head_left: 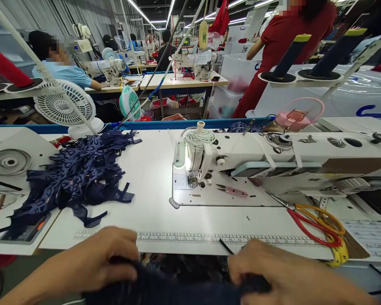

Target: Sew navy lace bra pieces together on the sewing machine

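Note:
My left hand and my right hand are both closed on a dark navy fabric piece, stretched between them at the table's front edge. The fabric's lower part runs out of view, so its full shape cannot be made out. A thin dark strip sticks up beside my right hand over the printed ruler. Beyond my hands stands a white sewing machine, its needle area lit. To the left lies a heap of navy lace-patterned garment pieces.
Red and orange-handled scissors and a yellow tape measure lie at the right edge. Pink thread snips rest on the machine bed. A white fan and thread cones stand behind. Other people work further back.

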`<action>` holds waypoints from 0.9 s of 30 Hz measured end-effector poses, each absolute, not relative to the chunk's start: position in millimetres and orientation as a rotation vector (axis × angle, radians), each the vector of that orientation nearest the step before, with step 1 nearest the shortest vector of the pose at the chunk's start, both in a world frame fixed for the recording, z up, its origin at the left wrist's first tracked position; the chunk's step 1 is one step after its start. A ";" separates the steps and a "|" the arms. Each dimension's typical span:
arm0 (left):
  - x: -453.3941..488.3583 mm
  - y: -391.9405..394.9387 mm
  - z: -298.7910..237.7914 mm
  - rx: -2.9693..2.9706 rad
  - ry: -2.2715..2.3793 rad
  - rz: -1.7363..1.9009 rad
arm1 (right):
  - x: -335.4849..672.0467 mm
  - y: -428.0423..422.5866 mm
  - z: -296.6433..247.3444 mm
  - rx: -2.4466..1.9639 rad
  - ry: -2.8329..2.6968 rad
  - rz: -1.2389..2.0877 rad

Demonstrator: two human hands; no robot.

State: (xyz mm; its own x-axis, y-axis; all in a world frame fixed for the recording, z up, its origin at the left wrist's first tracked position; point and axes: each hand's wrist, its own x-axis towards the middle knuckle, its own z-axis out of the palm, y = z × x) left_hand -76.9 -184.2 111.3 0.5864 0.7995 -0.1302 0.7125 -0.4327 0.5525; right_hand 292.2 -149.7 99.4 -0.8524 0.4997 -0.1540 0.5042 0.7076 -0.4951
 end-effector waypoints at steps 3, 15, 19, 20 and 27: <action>-84.4 -164.8 119.1 2.884 1.301 0.342 | 298.4 -128.0 107.8 1.006 3.108 -0.097; -23.7 -172.6 24.7 2.997 1.252 0.701 | 292.1 -129.7 56.3 1.194 3.220 0.334; 13.2 -147.0 10.2 2.948 1.145 0.728 | 254.4 -111.0 33.6 1.045 3.388 0.044; 18.8 -142.7 5.8 2.913 1.197 0.674 | 249.4 -106.8 24.8 1.014 3.393 0.045; 23.7 -146.7 -14.0 2.741 1.447 0.456 | 255.7 -94.3 2.0 1.191 3.374 -0.088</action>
State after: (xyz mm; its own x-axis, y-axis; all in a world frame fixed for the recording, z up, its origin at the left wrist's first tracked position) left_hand 23.7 -146.7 -14.0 0.5307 0.8096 0.2508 0.8071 -0.5731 0.1423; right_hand 255.7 -94.3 2.0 -0.6949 0.6082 0.3837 0.5873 0.7879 -0.1852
